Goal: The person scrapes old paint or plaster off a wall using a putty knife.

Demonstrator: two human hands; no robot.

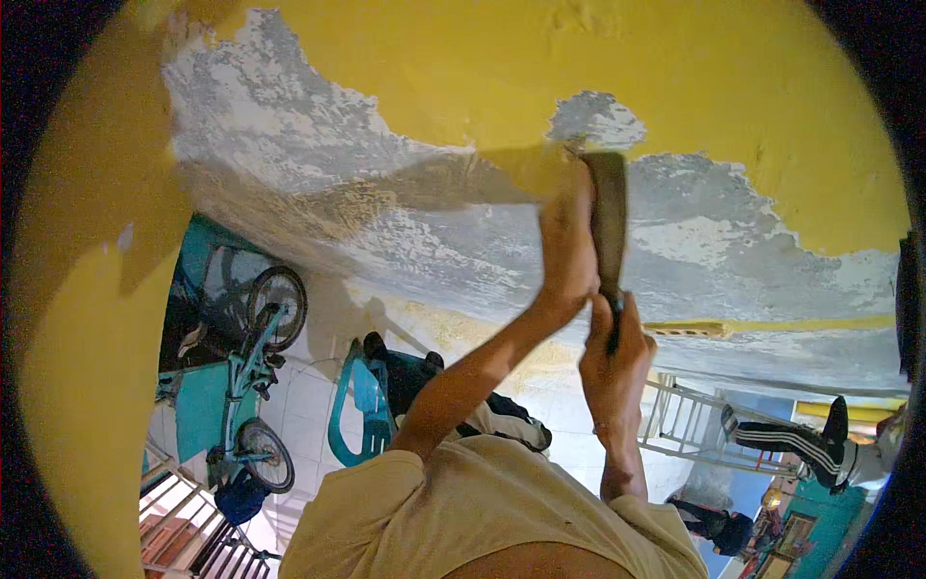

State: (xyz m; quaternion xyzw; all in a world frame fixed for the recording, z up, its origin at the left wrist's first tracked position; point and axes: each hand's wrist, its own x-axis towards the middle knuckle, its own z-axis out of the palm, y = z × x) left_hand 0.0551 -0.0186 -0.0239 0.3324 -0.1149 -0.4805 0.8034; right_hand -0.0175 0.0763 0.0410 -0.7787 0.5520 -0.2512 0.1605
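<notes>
My right hand (615, 362) is closed round the dark handle of a broad, flat-bladed knife (610, 207), which looks like a machete. The blade points up to the wall, its squared far end close to the ragged edge of the yellow paint (482, 77). Along the blade's left side lies my left hand (569, 236), seemingly gripping it near the top; motion blurs it and its fingers are partly hidden. Around both hands the wall shows a bared grey and white patch (453, 236) where the yellow coat is gone.
Below on the left stand a teal bicycle (253, 372) and a teal plastic chair (362, 410), with dark cloth beside the chair. To the right, a person in black striped trousers (786, 444) is by a white metal ladder (680, 425). A yellow strip (690, 329) runs along the wall.
</notes>
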